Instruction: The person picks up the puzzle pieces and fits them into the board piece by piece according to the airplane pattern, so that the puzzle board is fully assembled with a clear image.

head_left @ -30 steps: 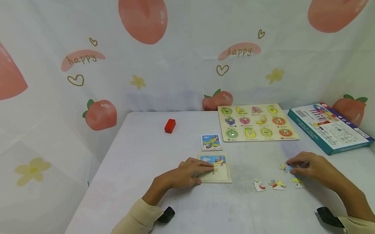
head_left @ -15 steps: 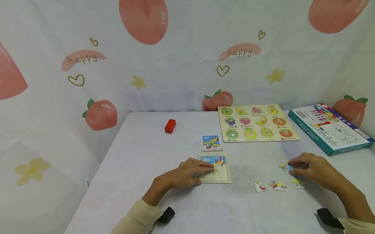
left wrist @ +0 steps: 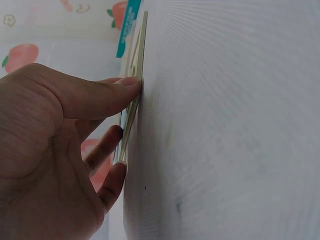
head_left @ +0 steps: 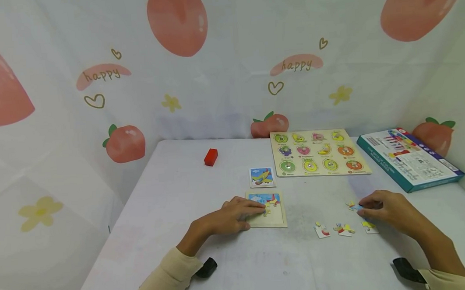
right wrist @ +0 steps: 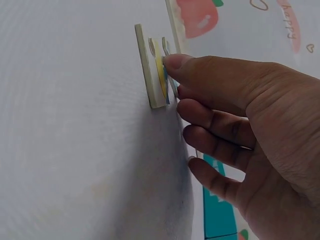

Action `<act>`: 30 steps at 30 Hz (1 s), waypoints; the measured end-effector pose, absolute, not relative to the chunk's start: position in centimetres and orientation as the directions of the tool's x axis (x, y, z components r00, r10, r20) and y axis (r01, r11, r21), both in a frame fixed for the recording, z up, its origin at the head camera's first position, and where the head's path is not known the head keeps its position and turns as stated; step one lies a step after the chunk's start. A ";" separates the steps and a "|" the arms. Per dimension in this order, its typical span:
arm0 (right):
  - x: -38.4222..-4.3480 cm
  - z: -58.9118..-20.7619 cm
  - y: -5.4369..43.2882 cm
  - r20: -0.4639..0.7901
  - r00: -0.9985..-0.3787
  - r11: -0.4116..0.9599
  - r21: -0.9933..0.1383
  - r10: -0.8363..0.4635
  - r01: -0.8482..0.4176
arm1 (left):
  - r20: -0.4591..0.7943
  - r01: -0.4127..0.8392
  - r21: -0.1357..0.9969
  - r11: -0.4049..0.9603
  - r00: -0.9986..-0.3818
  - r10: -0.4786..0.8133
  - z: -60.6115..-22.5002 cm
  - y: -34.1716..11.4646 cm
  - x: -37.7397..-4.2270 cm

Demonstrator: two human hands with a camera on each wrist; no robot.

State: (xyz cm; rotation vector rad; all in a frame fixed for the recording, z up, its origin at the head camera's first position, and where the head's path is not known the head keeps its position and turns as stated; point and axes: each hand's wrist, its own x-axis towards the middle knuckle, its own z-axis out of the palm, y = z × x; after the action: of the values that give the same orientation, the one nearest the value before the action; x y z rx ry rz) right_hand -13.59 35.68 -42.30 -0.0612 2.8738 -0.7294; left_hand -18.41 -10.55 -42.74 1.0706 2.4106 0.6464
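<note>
Nearest, at the bottom of the head view, two beige cloth sleeves (head_left: 166, 275) come in, a dark fitting at each wrist. The left hand (head_left: 230, 215) reaches in from the lower left, palm down, fingers fairly straight across the tray, thumb at its near left corner. The right hand (head_left: 389, 209), right of centre, is bent inward, thumb and index finger pinching a puzzle piece (head_left: 352, 206) coloured yellow, red and blue; its other fingers curve loosely in the right wrist view.

Just below it, three loose pieces (head_left: 344, 230) lie in a row, knobbed and white-edged. The puzzle tray (head_left: 284, 212), at the centre, is pale wood, square and raised-rimmed, its upper part filled with pieces. Just above sits a square picture card (head_left: 262, 177) of a yellow aeroplane.

Farther up lie a flat wooden fruit board (head_left: 320, 160), a teal-sided box (head_left: 423, 170) at the right and a glossy red block (head_left: 211, 157) left of centre. A creased, peach-printed cloth (head_left: 221, 75) hangs behind.
</note>
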 end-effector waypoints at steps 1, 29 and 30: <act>-13.6 -42.3 35.6 -0.158 -0.984 0.880 -0.475 -0.081 0.004 | -0.188 0.570 0.567 0.595 -0.614 0.767 -42.7 -10.5 -18.4; -15.3 -41.0 27.6 0.077 -0.946 0.831 -0.458 -0.316 -0.315 | -0.182 0.586 0.553 0.592 -0.608 0.772 -42.8 -10.5 -18.4; -15.4 -40.9 27.2 0.084 -0.942 0.826 -0.460 -0.326 -0.327 | -0.180 0.588 0.552 0.592 -0.609 0.773 -42.8 -10.5 -18.4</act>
State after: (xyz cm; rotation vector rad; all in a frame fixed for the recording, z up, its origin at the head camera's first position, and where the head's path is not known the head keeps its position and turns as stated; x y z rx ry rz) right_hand -15.44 27.18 -40.95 -0.5366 3.0034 -0.7567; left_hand -18.42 -10.53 -42.76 1.0919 2.4199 0.6271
